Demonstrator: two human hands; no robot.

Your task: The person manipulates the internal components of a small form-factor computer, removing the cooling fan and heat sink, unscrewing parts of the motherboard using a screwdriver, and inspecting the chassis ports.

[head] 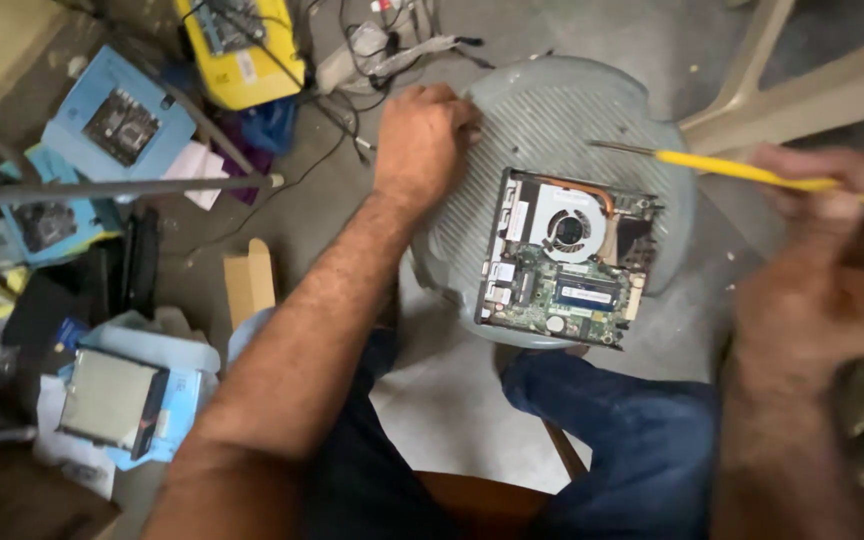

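Opened mini computer (567, 260) on grey stool (552, 110) — right hand (832, 270) grips yellow screwdriver (742, 172); left hand (422, 140) beside.

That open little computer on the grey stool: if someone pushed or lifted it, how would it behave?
The open computer would probably slide flat, not roll, since it is a low square box lying on the ribbed grey stool. It looks stiff, with a metal frame. Its bare circuit board and fan seem fragile, so lifting by the edges seems safer.
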